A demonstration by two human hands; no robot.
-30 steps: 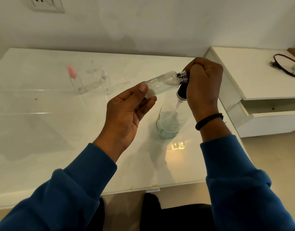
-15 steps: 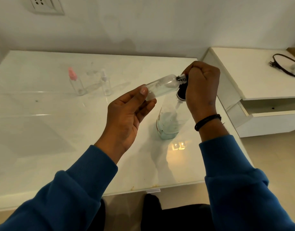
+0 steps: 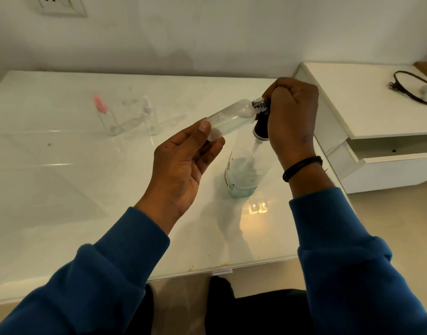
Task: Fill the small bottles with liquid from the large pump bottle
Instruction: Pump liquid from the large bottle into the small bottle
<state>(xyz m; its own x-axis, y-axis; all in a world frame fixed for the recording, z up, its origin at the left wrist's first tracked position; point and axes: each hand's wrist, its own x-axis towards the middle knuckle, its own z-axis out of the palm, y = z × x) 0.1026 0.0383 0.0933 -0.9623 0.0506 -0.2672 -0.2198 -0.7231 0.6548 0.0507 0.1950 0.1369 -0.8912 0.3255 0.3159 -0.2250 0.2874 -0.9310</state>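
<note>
The left hand [image 3: 183, 163] pinches the base of a small clear bottle [image 3: 231, 118], tilted above the white table [image 3: 62, 189]. Its threaded neck meets the closed right hand [image 3: 291, 114], which grips the dark pump head of the large pump bottle [image 3: 242, 172] standing below.

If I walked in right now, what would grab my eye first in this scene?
Most striking is the small clear bottle held tilted above the white table, its base in the left hand and its threaded neck at the right hand. Just beneath the hands stands the large pump bottle, with pale liquid low inside. Farther back on the left stand two more small bottles, one pink-capped and one white-capped.
</note>
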